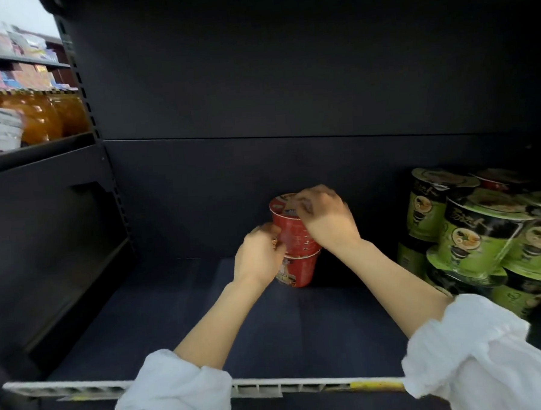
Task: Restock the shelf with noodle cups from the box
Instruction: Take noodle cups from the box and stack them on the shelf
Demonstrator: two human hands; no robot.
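**Inspector:** White sleeves (178, 388) sit nearest the lens, both forearms reaching over the shelf's front rail (260, 388). Report the fingers first.

**Assistant:** Right hand (325, 220): fingers curled over the lid and rim of the upper red noodle cup (291, 232), gripping it from above. Left hand (259, 255): fingers wrapped on the left side at the seam where that cup meets the lower red cup (298, 272).

**Inspector:** Location of the cups?

**Assistant:** Stacked one on the other, far back on the dark shelf (206, 327), close to its rear panel. Green noodle cups (471, 241) stand stacked well apart, to the right. No box in view.

**Inspector:** Recommendation?

**Assistant:** The top cup appears slightly tilted. My judgement: steady the lower cup with the left hand, seat the upper one square on its lid, then let go from above last, so nothing topples.
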